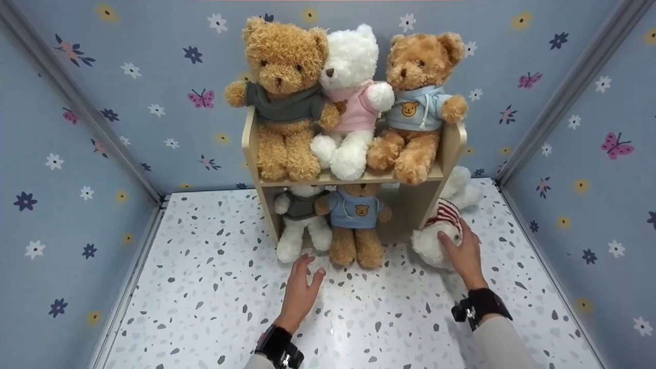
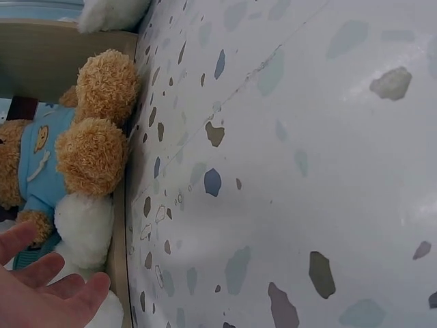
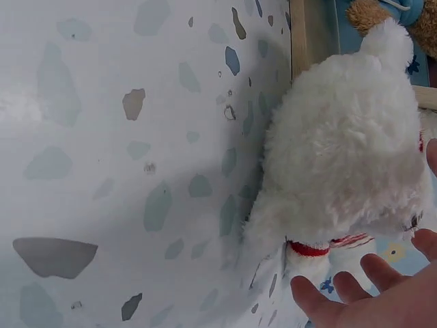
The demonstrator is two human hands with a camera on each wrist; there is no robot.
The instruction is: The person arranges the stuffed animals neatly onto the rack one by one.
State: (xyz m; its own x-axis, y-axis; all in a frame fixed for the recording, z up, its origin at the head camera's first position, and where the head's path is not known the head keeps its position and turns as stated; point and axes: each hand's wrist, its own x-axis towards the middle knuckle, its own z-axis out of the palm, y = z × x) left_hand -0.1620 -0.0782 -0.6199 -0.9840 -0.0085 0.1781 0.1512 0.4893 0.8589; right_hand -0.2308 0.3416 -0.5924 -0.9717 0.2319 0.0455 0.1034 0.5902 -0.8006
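Observation:
A white teddy bear (image 1: pixel 429 247) in a red-and-white striped top lies on the floor against the right side of a wooden shelf (image 1: pixel 417 205), head toward me. Over its head reaches my right hand (image 1: pixel 465 256), fingers spread; in the right wrist view the bear's fluffy head (image 3: pixel 341 143) sits beside the loosely extended fingers. My left hand (image 1: pixel 300 292) hovers with relaxed fingers and holds nothing. Nearest to it, on the lower shelf, sit a white bear (image 1: pixel 306 205) in a dark grey top and a brown bear (image 1: pixel 353 212) in a blue hoodie.
Along the upper shelf sit a brown bear (image 1: pixel 284 107) in a dark hoodie, a white bear (image 1: pixel 351 110) in pink and a brown bear (image 1: pixel 417 110) in light blue. Flowered blue walls (image 1: pixel 66 215) enclose the speckled floor (image 1: pixel 205 307) on both sides and behind.

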